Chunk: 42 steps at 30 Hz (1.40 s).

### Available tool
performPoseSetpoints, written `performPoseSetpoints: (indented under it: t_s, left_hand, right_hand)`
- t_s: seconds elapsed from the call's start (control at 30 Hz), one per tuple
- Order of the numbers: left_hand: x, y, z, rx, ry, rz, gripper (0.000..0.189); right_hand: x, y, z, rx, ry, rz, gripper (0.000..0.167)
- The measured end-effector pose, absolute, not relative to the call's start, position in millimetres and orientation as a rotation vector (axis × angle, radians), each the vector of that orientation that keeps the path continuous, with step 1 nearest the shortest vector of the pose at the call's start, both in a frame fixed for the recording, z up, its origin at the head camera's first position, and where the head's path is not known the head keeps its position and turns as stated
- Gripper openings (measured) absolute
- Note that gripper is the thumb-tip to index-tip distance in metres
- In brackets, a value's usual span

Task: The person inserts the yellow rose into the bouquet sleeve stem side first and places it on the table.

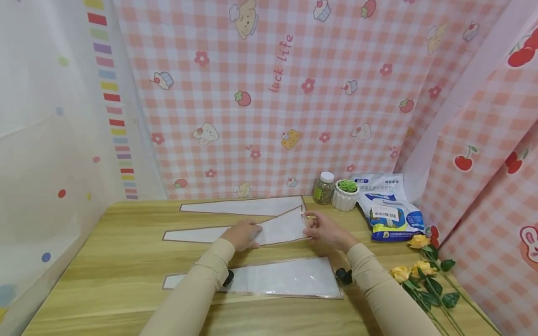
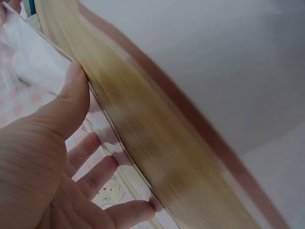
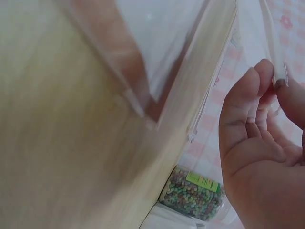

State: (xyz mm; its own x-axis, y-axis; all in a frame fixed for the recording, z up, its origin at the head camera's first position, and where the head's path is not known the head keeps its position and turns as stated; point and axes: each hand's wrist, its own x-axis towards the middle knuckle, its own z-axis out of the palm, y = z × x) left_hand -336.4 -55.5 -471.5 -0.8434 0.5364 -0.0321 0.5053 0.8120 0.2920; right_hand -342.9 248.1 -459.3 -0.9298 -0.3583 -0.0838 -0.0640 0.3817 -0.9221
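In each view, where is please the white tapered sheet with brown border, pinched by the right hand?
Head: the white tapered sheet with brown border is at centre, between two others.
Left wrist: its end, upper left.
Right wrist: its edge, top right.
Shared landmark: pink-and-white checked cloth.

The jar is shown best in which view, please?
The right wrist view: the jar is large, pellets and green label distinct. The head view shows it smaller, with its lid; the left wrist, nothing clear of it.
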Motion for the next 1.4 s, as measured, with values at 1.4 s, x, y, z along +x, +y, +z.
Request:
performPoseSetpoints:
  t_s: [1.4]
  left_hand:
    - [-346,-70,-464,0.813,3.147,0.766,0.015]
  right_hand:
    - [-351,246,-463,-0.469,2.503,-1.349,0.055]
